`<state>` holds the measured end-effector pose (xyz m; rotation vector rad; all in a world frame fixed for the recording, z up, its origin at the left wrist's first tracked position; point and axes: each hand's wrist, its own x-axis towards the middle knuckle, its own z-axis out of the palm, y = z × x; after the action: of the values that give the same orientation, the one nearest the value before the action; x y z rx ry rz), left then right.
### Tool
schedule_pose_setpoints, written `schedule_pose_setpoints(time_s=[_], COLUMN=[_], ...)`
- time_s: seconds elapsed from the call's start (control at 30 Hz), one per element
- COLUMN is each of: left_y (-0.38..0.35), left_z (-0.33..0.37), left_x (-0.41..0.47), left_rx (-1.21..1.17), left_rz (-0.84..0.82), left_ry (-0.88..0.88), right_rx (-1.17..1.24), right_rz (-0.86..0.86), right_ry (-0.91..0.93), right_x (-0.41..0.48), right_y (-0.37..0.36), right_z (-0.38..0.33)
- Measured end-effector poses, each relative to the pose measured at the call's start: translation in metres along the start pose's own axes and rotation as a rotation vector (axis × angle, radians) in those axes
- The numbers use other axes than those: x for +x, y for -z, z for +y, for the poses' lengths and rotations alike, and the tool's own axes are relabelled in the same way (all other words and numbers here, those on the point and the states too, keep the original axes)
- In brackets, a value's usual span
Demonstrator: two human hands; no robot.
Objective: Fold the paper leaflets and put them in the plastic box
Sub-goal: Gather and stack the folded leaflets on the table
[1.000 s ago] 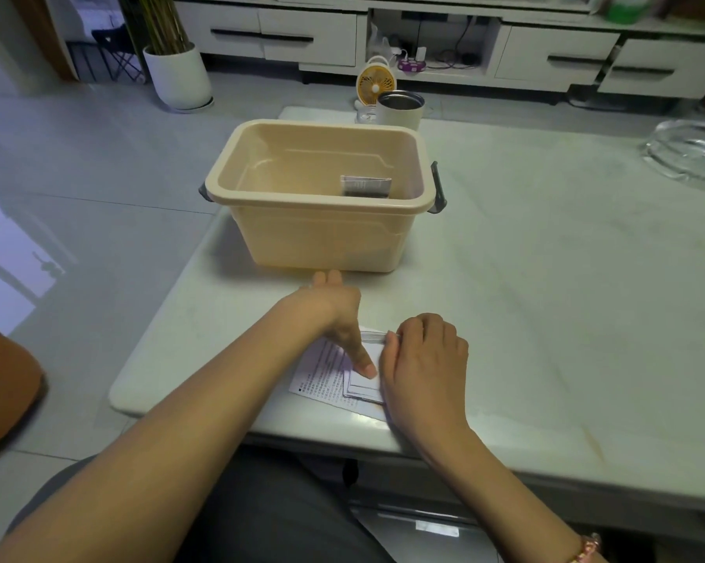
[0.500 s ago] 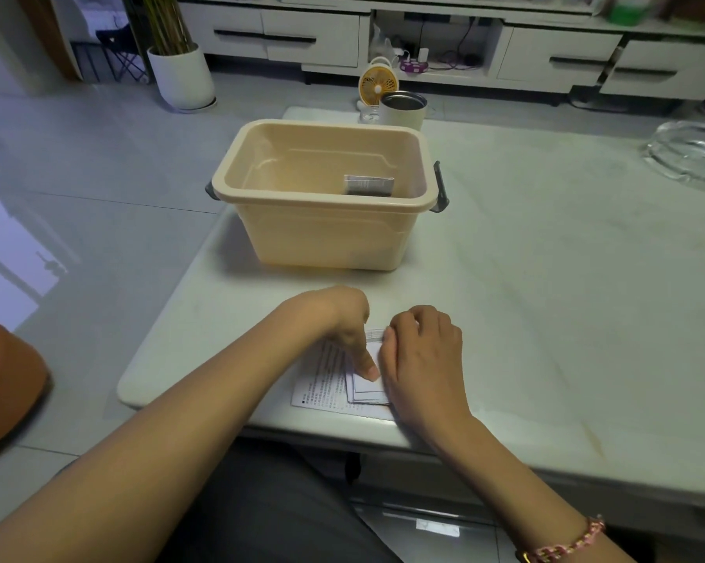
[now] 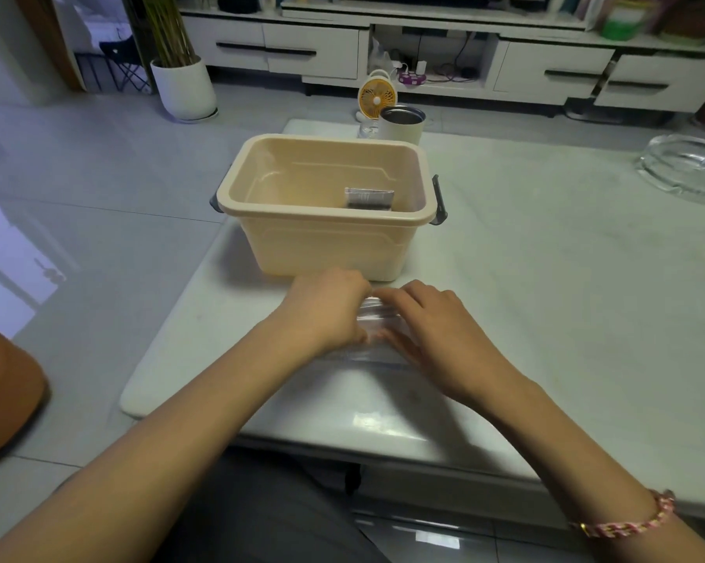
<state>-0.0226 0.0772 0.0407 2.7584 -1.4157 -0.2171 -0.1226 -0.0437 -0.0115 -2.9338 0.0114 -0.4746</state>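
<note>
A beige plastic box [image 3: 302,211] with dark side latches stands on the white table [image 3: 545,302]. One folded leaflet [image 3: 369,198] leans inside it at the right. Just in front of the box my left hand [image 3: 326,308] and my right hand [image 3: 436,331] meet over a small folded leaflet [image 3: 377,316], which is blurred. My left fingers are curled round its left edge. On its right side, my right index finger and thumb pinch it. A flat printed sheet [image 3: 363,356] lies beneath, mostly hidden by my hands.
A metal-rimmed cup [image 3: 401,124] and a small orange fan [image 3: 377,97] stand behind the box. A glass dish [image 3: 688,172] sits at the table's far right. An orange seat [image 3: 5,388] is at the left on the floor side.
Both hands have moved away from me toward the box front with the small folded leaflet between them. The flat sheet stays on the table.
</note>
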Motion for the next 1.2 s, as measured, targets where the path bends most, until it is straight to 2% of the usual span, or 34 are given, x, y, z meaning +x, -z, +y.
schedule_pose_setpoints(time_s=[0.13, 0.23, 0.3, 0.37, 0.47, 0.53, 0.63, 0.83, 0.9, 0.97, 1.03, 1.1, 1.17, 1.2], left_y=[-0.009, -0.014, -0.015, -0.015, -0.017, -0.018, -0.019, -0.022, -0.022, -0.022, -0.020, -0.015, -0.007, -0.004], left_z=[0.002, 0.003, 0.005, 0.006, 0.009, 0.010, 0.011, 0.007, 0.006, 0.006, -0.002, -0.014, -0.022, -0.022], left_x=[-0.007, -0.013, -0.015, -0.014, -0.013, -0.012, -0.008, 0.002, 0.004, 0.004, 0.000, -0.006, -0.016, -0.022], left_rx=[0.049, 0.049, 0.051, 0.071, 0.039, -0.001, -0.036, -0.100, -0.100, -0.127, -0.228, -0.436, -0.717, -0.846], left_rz=[0.091, 0.081, 0.052, 0.038, 0.016, -0.008, -0.034, -0.107, -0.107, -0.095, -0.069, -0.060, -0.033, -0.008], left_ry=[-0.001, -0.013, -0.028, -0.038, -0.051, -0.056, -0.061, -0.052, -0.068, -0.071, -0.034, 0.049, 0.101, 0.114], right_rx=[-0.115, -0.150, -0.134, 0.004, 0.490, 0.727, 0.704, 0.633, 0.691, 0.694, 0.717, 0.844, 1.147, 1.332], right_rz=[0.189, 0.417, 0.569, 0.631, 0.590, 0.480, 0.348, 0.264, 0.218, 0.247, 0.343, 0.384, 0.288, 0.218], right_ry=[-0.008, -0.028, -0.090, -0.189, -0.412, -0.544, -0.561, -0.490, -0.525, -0.583, -0.686, -0.836, -0.933, -0.925], right_x=[-0.007, -0.025, -0.036, -0.040, -0.040, -0.038, -0.034, -0.030, -0.027, -0.026, -0.025, -0.023, -0.019, -0.016], right_y=[-0.013, -0.029, -0.036, -0.042, -0.044, -0.045, -0.048, -0.045, -0.043, -0.043, -0.041, -0.030, -0.011, -0.004], right_z=[-0.004, -0.009, -0.013, -0.019, -0.031, -0.034, -0.027, -0.015, -0.016, -0.021, -0.026, -0.030, -0.033, -0.036])
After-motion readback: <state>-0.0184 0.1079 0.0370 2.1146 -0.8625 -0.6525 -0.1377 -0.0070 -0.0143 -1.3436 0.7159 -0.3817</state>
